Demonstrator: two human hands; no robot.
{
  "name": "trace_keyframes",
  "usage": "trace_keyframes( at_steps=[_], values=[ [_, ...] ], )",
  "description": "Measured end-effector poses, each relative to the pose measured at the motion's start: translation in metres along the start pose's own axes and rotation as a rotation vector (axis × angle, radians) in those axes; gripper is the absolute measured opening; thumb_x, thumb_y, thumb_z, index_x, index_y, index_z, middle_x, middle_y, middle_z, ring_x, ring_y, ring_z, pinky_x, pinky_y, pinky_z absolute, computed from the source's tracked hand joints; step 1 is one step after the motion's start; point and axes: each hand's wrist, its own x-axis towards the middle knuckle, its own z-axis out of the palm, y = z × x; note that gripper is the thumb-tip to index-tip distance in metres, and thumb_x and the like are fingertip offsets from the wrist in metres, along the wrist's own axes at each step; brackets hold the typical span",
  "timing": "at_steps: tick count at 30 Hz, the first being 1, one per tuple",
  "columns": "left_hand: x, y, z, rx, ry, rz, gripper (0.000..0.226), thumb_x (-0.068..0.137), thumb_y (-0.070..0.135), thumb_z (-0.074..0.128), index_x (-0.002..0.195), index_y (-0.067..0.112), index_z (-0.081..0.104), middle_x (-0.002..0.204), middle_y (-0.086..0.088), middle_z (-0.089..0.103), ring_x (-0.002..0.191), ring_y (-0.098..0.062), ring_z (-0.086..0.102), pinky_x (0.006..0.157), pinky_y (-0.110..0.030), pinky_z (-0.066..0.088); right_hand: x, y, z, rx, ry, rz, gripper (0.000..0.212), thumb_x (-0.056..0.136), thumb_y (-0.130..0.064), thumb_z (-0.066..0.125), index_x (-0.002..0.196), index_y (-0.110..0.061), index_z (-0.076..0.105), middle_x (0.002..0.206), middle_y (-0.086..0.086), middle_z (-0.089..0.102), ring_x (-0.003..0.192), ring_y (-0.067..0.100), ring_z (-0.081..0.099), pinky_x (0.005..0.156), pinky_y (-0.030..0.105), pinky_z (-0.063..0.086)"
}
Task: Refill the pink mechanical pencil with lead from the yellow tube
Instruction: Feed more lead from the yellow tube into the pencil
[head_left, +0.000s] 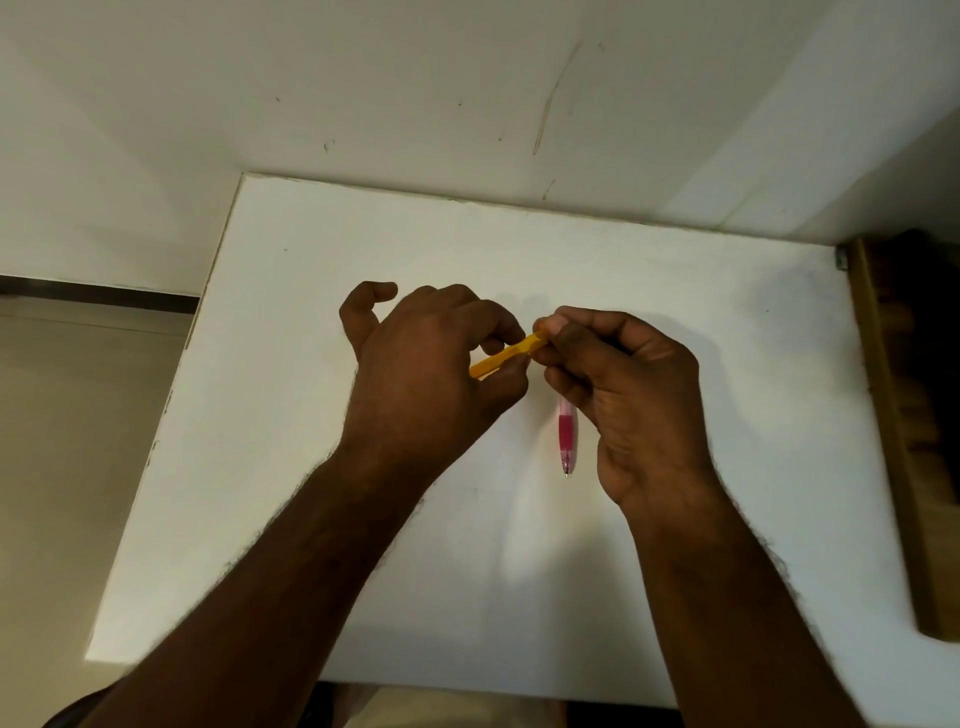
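Note:
A slim yellow lead tube is held level above the white table, slanting up to the right. My left hand grips its lower left part between thumb and fingers. My right hand pinches its upper right end with thumb and forefinger. The pink mechanical pencil is under my right hand, tip pointing toward me; its upper part is hidden by the fingers. Whether it lies on the table or sits in the hand I cannot tell.
The table butts against a white wall at the back. A brown wooden shelf unit stands along the right edge. Left of the table is beige floor.

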Motion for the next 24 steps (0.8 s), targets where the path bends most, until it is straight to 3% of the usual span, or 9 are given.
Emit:
trace_keyframes(
  at_steps=[10, 17, 24],
  values=[
    [0.000, -0.002, 0.002, 0.000, 0.030, -0.026, 0.011, 0.080, 0.043, 0.070, 0.087, 0.035, 0.071, 0.081, 0.016, 0.066, 0.085, -0.006, 0.064, 0.107, -0.046, 0.021, 0.000, -0.002, -0.001, -0.105, 0.001, -0.106, 0.008, 0.087, -0.016, 0.079, 0.094, -0.021, 0.080, 0.083, -0.004, 0.082, 0.079, 0.016, 0.080, 0.069, 0.023, 0.062],
    [0.000, -0.003, 0.003, -0.046, 0.082, -0.007, 0.007, 0.083, 0.039, 0.071, 0.088, 0.034, 0.071, 0.081, 0.016, 0.065, 0.084, -0.006, 0.064, 0.107, -0.046, 0.022, -0.001, -0.002, 0.002, -0.255, 0.055, -0.243, 0.008, 0.088, -0.021, 0.079, 0.095, -0.025, 0.078, 0.087, -0.004, 0.082, 0.079, 0.014, 0.079, 0.081, 0.040, 0.065],
    [0.000, 0.001, 0.004, -0.195, 0.176, 0.003, 0.005, 0.085, 0.036, 0.072, 0.088, 0.033, 0.070, 0.083, 0.017, 0.066, 0.079, 0.000, 0.062, 0.104, -0.048, 0.029, -0.008, -0.011, 0.005, -0.286, 0.108, -0.392, 0.011, 0.088, -0.026, 0.080, 0.098, -0.024, 0.078, 0.086, -0.008, 0.081, 0.082, 0.012, 0.079, 0.081, 0.040, 0.065]
  ],
)
